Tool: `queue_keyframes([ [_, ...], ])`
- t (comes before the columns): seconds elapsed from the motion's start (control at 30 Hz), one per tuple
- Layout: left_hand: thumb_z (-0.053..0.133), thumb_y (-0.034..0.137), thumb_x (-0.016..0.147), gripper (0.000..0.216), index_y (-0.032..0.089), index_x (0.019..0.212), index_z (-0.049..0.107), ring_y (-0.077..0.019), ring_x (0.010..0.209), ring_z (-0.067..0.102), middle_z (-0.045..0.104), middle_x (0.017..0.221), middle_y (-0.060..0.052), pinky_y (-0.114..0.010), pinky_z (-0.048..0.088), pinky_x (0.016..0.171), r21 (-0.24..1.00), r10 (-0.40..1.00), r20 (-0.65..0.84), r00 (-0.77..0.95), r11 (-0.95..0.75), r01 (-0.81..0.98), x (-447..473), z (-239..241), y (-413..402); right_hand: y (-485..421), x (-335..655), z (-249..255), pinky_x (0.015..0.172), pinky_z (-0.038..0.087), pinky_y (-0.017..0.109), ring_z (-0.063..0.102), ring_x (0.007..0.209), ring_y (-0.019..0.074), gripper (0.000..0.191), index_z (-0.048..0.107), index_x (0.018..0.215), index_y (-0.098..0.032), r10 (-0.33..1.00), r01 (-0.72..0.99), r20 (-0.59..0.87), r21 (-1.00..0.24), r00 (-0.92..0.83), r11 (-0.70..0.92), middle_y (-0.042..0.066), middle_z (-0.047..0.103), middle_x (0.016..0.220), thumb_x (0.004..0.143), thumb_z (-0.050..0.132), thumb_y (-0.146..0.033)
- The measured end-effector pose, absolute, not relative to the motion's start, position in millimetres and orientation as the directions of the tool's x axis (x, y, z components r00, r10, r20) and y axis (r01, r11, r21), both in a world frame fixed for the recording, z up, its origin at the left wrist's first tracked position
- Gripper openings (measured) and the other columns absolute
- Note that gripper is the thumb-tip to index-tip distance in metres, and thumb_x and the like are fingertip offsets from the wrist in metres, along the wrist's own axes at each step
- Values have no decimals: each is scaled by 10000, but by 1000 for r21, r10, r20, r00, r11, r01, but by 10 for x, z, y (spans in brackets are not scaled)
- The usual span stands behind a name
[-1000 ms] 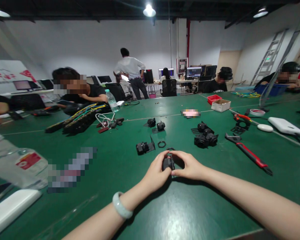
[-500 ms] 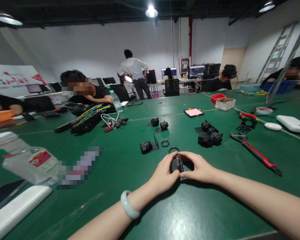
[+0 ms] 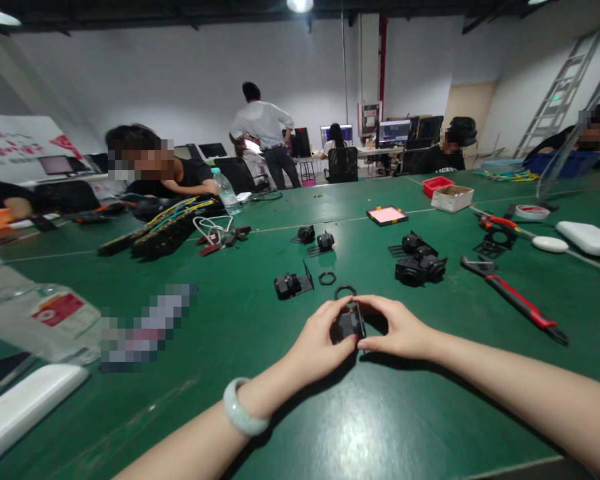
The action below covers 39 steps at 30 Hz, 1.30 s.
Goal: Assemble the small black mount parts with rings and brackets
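Between my hands, low over the green table, is a black cable gland (image 3: 349, 323) with a thin black plate (image 3: 362, 323) at its right side. My left hand (image 3: 323, 337) is closed around the gland's body, thumb in front and fingers behind. My right hand (image 3: 403, 327) pinches the plate's edges between thumb and fingertips. Part of the gland is hidden by my fingers. Just beyond my fingertips lies a black ring nut (image 3: 345, 287), and a second hexagonal ring nut (image 3: 327, 284) is farther left. Another gland on a bracket (image 3: 286, 287) lies beside them.
Farther back are two more glands (image 3: 325, 241), and a cluster of several (image 3: 420, 270) sits to the right. A red-handled wrench (image 3: 520, 303) lies at the right. Plastic bottles (image 3: 55, 320) stand at the left. A pink-topped tray (image 3: 387, 214) is toward the back; people sit around the table.
The view has tilted down and shifted slightly. My hands keep hold of the gland and plate; the gland seems turned slightly in my left fingers.
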<state>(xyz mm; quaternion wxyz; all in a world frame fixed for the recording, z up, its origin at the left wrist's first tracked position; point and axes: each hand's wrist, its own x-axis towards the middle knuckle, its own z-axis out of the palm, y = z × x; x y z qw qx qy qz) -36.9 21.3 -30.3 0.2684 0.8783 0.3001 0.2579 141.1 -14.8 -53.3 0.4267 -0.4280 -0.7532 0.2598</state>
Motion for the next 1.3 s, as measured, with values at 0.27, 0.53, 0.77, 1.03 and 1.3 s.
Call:
queue_keyframes([
  [0.27, 534, 179, 679, 514, 187, 1168, 375, -185, 979, 498, 521, 1089, -66, -350, 388, 872, 710, 668, 265, 695, -623, 328, -374, -293, 181, -185, 1407, -490, 868, 396, 329, 503, 987, 180, 648, 384, 1166, -191, 857, 354, 412, -787, -308, 506, 62, 517, 1100, 584, 659, -260],
  [0.53, 610, 219, 627, 627, 175, 1191, 341, -213, 1040, 464, 450, 1179, -103, -370, 376, 893, 728, 698, 276, 661, -601, 330, -389, -365, 216, -189, 1416, -499, 852, 399, 373, 508, 971, 208, 644, 399, 1160, -190, 871, 394, 383, -782, -306, 483, 84, 521, 1083, 591, 649, -361],
  [0.77, 608, 236, 636, 679, 192, 1231, 286, -189, 1038, 477, 500, 1147, -75, -341, 371, 895, 738, 672, 222, 706, -590, 329, -434, -376, 236, -191, 1382, -525, 798, 430, 300, 495, 937, 167, 626, 407, 1172, -193, 853, 375, 395, -775, -341, 508, 76, 464, 1030, 620, 625, -392],
  [1.03, 561, 283, 685, 671, 197, 1262, 230, -212, 1122, 389, 400, 1239, -95, -381, 309, 944, 630, 616, 199, 762, -676, 382, -455, -353, 224, -167, 1393, -539, 743, 436, 290, 506, 862, 166, 668, 393, 1189, -191, 848, 448, 389, -725, -361, 523, 69, 493, 970, 608, 624, -425],
  [1.3, 511, 234, 717, 641, 199, 1268, 185, -220, 1115, 347, 367, 1221, -101, -425, 266, 952, 551, 550, 233, 802, -754, 357, -404, -285, 95, -148, 1394, -540, 714, 439, 280, 525, 827, 167, 483, 509, 1030, -177, 835, 480, 412, -685, -364, 548, 59, 542, 919, 622, 615, -411],
])
